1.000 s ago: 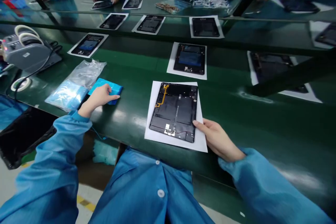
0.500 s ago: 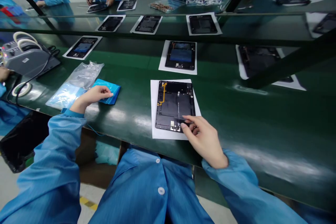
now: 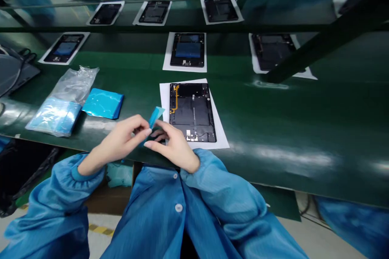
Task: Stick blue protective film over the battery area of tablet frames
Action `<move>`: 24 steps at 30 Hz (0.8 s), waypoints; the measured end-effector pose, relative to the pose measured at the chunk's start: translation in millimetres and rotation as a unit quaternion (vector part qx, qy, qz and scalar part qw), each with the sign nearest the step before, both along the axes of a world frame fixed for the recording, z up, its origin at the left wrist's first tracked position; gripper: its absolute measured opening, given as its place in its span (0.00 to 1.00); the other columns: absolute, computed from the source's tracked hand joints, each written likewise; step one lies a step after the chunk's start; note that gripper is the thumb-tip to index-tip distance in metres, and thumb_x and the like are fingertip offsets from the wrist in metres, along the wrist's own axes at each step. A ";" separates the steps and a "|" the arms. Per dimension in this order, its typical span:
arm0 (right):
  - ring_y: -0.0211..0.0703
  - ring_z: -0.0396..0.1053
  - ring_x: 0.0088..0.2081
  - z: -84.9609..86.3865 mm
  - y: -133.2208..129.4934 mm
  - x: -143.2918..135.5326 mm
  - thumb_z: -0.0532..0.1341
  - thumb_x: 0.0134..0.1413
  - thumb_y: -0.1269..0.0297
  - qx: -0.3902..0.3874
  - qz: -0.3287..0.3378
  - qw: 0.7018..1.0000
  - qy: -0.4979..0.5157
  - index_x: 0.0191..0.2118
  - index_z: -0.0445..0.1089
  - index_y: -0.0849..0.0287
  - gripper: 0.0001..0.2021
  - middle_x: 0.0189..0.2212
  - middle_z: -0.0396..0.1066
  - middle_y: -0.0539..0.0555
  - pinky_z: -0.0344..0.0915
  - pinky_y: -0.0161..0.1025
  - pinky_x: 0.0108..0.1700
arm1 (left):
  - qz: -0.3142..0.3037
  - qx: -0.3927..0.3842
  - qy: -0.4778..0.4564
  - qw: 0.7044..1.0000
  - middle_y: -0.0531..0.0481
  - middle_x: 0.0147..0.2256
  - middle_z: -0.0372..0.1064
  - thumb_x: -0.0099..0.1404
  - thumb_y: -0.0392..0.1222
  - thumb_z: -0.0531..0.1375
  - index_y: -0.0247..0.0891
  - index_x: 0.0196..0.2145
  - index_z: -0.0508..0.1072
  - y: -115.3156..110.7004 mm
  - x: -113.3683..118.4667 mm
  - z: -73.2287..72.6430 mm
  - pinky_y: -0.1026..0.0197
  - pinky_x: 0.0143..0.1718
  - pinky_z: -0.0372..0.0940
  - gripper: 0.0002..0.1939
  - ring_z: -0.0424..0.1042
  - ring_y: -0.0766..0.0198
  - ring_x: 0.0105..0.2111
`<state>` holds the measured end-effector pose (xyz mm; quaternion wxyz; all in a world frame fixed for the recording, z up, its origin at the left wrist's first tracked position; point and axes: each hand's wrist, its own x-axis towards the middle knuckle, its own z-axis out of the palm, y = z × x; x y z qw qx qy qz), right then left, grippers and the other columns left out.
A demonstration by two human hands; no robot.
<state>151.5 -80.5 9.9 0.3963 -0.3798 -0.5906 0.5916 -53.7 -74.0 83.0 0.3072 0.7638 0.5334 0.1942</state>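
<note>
Between the thumb and fingers of my left hand [image 3: 129, 135] is a thin blue film sheet [image 3: 155, 115], standing up on edge over the near side of the bench. My right hand [image 3: 174, 143] comes in from the other side, thumb and fingers apart around the film's edge; whether they touch it I cannot tell. Just beyond my right hand, an opened tablet housing [image 3: 194, 109] with an orange flex cable lies on white paper [image 3: 220, 133]. A stack of blue film sheets [image 3: 103, 103] lies left of my hands.
A clear plastic bag [image 3: 57, 115] with blue sheets lies beside the stack. Further back are more tablet housings on paper, such as one with a blue film [image 3: 188, 50]. A dark slanted post [image 3: 316, 40] crosses the right side. Other people's hands work across the bench.
My left hand has lifted a blue film sheet from the stack and moved right. My right hand has left the tablet housing and come left to the film. The view has shifted.
</note>
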 end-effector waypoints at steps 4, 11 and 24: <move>0.48 0.80 0.41 -6.6 -5.0 -3.1 0.73 0.54 0.49 -0.036 0.010 0.999 0.038 0.60 0.75 0.55 0.30 0.46 0.81 0.56 0.80 0.51 0.50 | -0.067 -0.073 -0.056 0.994 0.52 0.33 0.70 0.75 0.51 0.56 0.43 0.34 0.71 0.6 10.9 -11.8 0.59 0.36 0.64 0.14 0.68 0.62 0.32; 0.47 0.82 0.36 -21.5 -6.9 7.5 0.71 0.56 0.54 -0.033 -0.058 0.998 0.020 0.42 0.82 0.57 0.13 0.36 0.84 0.54 0.81 0.46 0.43 | -0.116 -0.021 -0.044 0.992 0.55 0.31 0.65 0.77 0.45 0.55 0.39 0.34 0.69 9.2 6.8 -24.5 0.63 0.34 0.61 0.13 0.64 0.68 0.30; 0.40 0.80 0.34 -31.6 -93.6 -48.3 0.61 0.66 0.55 0.112 0.031 0.986 -0.116 0.38 0.76 0.44 0.06 0.35 0.81 0.43 0.80 0.38 0.39 | 0.192 0.266 -0.011 0.945 0.61 0.20 0.61 0.65 0.74 0.63 0.39 0.29 0.64 90.1 -117.6 -22.7 0.65 0.23 0.54 0.33 0.60 0.73 0.21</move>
